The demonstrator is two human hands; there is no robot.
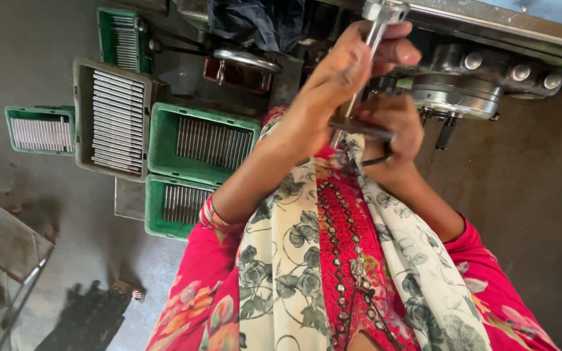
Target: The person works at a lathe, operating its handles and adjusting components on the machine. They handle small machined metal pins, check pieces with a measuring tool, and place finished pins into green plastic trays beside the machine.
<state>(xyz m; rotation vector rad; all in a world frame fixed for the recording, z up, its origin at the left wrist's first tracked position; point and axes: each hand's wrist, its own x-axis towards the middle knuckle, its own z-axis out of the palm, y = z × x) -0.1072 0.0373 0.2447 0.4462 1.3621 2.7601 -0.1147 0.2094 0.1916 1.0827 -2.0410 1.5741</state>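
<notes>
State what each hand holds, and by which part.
The left hand grips a metal rod around its shaft, just below the blocky top end. The right hand holds the flat metal bar at the rod's lower end.

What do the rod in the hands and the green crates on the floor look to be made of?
Rod: likely bare steel, silvery with bright glints, held by the left hand and right hand. Green crates: probably moulded plastic, matte, with ribbed rims; they hold rows of grey metal-looking rods.
</notes>
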